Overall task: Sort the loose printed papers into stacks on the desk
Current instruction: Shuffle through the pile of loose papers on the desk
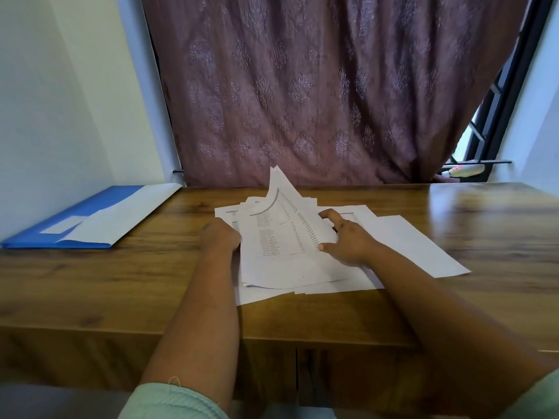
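At centre frame, the left hand grips the left edge of the loose pile of white printed papers; the right hand, fingers spread, presses a lifted sheet. Bare brown wooden surface lies either side; a blue folder sits far left.

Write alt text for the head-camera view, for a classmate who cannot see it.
A person's left hand and right hand lift printed sheets from a loose pile of papers on a wooden desk. A blue folder lies at the desk's far left, before a patterned curtain.
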The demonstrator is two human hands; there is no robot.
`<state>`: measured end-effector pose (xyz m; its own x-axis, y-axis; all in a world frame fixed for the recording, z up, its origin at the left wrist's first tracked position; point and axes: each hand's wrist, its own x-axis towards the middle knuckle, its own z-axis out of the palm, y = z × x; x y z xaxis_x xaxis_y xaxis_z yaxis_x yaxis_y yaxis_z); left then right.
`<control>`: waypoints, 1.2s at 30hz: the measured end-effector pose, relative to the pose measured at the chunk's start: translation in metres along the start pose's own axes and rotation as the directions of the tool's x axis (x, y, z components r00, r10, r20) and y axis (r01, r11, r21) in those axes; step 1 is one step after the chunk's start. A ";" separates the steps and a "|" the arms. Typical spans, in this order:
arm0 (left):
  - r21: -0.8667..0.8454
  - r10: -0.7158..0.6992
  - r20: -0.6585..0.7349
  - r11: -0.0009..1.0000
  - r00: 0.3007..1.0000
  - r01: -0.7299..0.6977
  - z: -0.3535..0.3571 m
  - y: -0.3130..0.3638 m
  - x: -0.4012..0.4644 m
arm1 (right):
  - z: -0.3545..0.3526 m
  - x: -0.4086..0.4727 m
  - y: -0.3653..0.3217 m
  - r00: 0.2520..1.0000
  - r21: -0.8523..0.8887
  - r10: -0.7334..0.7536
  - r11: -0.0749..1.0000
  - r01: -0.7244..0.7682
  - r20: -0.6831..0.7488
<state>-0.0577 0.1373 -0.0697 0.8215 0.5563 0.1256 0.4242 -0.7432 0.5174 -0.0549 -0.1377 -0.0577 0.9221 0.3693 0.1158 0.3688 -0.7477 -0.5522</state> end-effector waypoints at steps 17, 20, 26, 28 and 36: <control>0.084 0.009 0.016 0.996 1.000 -0.010 -0.007 0.006 -0.011 | -0.028 0.023 -0.025 0.925 0.452 0.221 0.822 -0.346 0.308; 0.093 0.010 0.043 0.996 0.999 -0.014 -0.010 0.006 -0.012 | -0.028 0.030 -0.020 0.896 0.498 0.270 0.757 -0.423 0.353; -0.044 0.017 0.061 0.999 0.998 -0.014 -0.015 0.007 -0.009 | -0.025 0.021 -0.012 0.950 0.353 0.258 0.884 -0.306 0.176; -0.123 0.019 0.068 0.992 0.997 -0.011 -0.019 0.012 -0.013 | -0.039 0.014 -0.005 0.959 0.496 0.267 0.823 -0.277 0.093; -0.245 0.160 0.142 0.962 0.977 -0.122 -0.010 0.050 -0.051 | -0.107 -0.036 0.050 0.889 0.928 0.458 0.320 -0.190 0.024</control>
<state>-0.0825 0.0755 -0.0418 0.9243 0.3720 0.0855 0.2147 -0.6918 0.6894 -0.0570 -0.2472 -0.0012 0.9854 -0.0012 -0.1700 -0.1663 0.2023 -0.9651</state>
